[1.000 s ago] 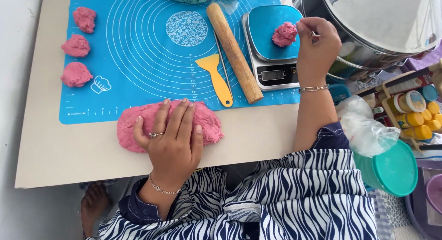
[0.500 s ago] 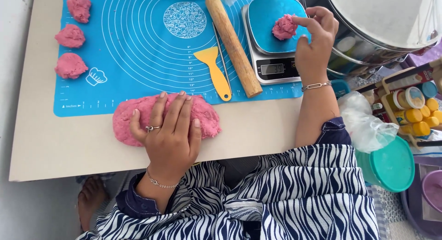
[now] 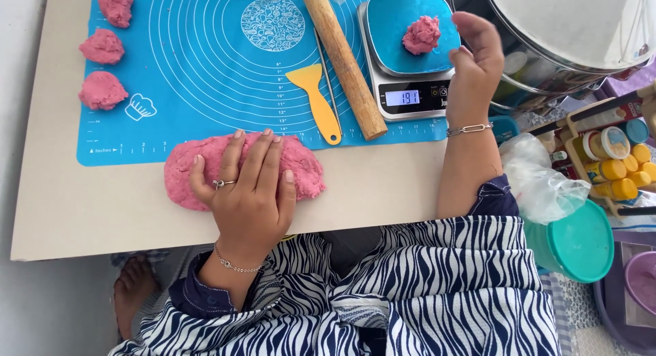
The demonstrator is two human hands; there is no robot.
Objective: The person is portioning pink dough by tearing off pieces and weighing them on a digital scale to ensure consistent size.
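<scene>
Now the left hand (image 3: 249, 188) lies flat, fingers spread, on a lumpy pink dough slab (image 3: 304, 168) just below the blue mat (image 3: 205, 62), near the table's front edge. Right hand (image 3: 475, 65), open and empty, hovers beside the scale (image 3: 410, 96) bearing a small dough piece (image 3: 421, 35).

The person wears a navy top with wavy white stripes, its sleeves pushed up. The left hand (image 3: 249, 192) bears 1 ring and a thin chain bracelet; the right hand (image 3: 475, 65) wears a chunkier, seemingly silver link bracelet.

Home baking corner, pastry mat (image 3: 205, 48), scale (image 3: 410, 96)
</scene>
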